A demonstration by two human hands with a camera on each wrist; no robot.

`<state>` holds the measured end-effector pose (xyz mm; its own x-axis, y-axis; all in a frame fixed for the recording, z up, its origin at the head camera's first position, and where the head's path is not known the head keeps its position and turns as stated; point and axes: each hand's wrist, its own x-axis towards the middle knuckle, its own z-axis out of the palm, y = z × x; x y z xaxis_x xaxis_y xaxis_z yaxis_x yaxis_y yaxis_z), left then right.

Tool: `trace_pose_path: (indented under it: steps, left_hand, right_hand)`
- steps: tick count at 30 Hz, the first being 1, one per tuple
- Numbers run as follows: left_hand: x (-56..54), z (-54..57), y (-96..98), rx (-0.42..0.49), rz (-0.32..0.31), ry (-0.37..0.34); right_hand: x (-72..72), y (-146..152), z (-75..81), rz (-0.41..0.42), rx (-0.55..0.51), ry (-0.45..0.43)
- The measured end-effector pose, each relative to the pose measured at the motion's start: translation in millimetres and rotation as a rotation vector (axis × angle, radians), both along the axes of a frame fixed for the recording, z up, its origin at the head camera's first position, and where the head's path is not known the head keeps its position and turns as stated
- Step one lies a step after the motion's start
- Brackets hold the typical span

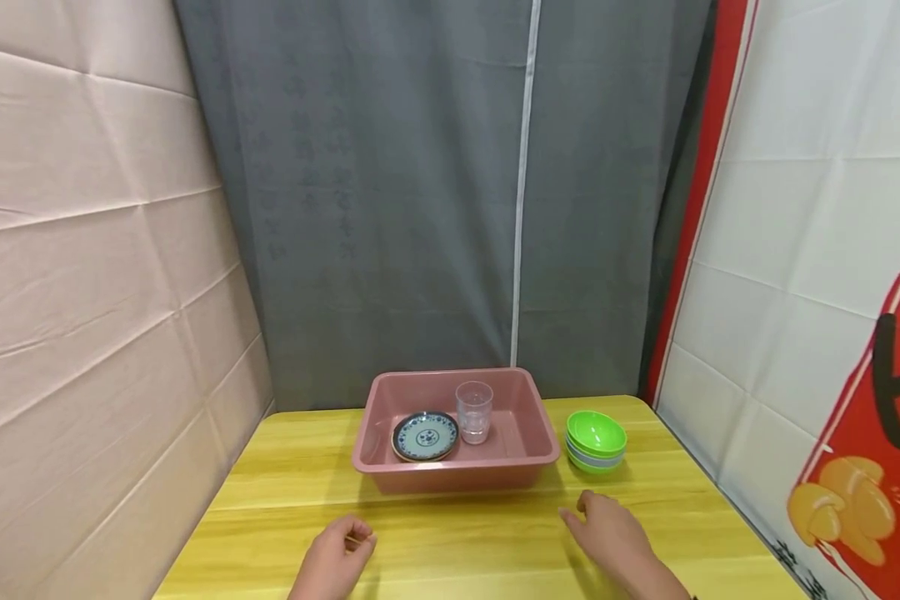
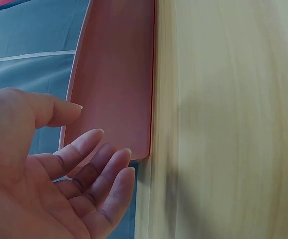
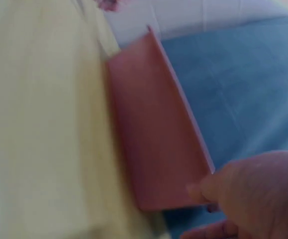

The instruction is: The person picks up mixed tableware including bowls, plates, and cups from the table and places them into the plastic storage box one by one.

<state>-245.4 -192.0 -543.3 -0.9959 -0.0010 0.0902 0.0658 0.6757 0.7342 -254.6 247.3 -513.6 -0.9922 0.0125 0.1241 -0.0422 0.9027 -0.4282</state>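
Note:
A pink plastic tub [image 1: 457, 478] sits at the back of the wooden table. Inside it, small blue-patterned plates [image 1: 425, 436] lie stacked at the left, with a clear drinking glass [image 1: 474, 414] upright beside them. Just right of the tub stands a stack of bowls [image 1: 597, 442], green with a grey one between. My left hand [image 1: 334, 558] hovers in front of the tub's left side, fingers loosely bent and holding nothing; the left wrist view shows its bare palm. My right hand [image 1: 609, 537] is nearest the bowls, in front of them and apart, thumb and fingers spread with nothing between.
The yellow wood-grain table [image 1: 457, 550] runs toward me in front of the tub. Behind it hangs a grey curtain [image 1: 390, 208]. A pale cloth wall [image 1: 105, 275] borders the left, and a white and red printed sheet [image 1: 780, 275] the right.

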Motion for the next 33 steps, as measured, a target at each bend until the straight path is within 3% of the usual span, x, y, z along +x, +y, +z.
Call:
trace_pose_path:
  steps: [4, 8, 12, 15, 24, 33]
  left_hand:
    - [0.9, -1.0, -1.5, 0.002, 0.005, 0.004]
    - [1.9, -0.7, -2.5, 0.005, 0.002, 0.012]
    - [2.0, -2.8, -3.5, 0.016, -0.025, 0.012]
    - [2.2, -3.9, -5.1, 0.014, -0.046, 0.0]
    - [4.1, -3.2, -6.5, 0.019, -0.044, 0.019]
    - [5.5, -4.2, -9.4, 0.038, -0.06, 0.027]
  right_hand:
    - [-23.7, 21.4, 25.8, -0.078, 0.0, 0.049]
    - [-59.5, 45.5, 42.5, -0.126, 0.006, 0.083]
    - [-91.8, 68.5, 44.1, -0.162, 0.028, 0.09]
    - [-108.0, 80.2, 40.0, -0.176, 0.034, 0.074]
    - [-137.2, 93.7, 33.7, -0.187, 0.064, 0.013]
    - [-147.4, 107.5, 21.8, -0.162, 0.034, -0.009]
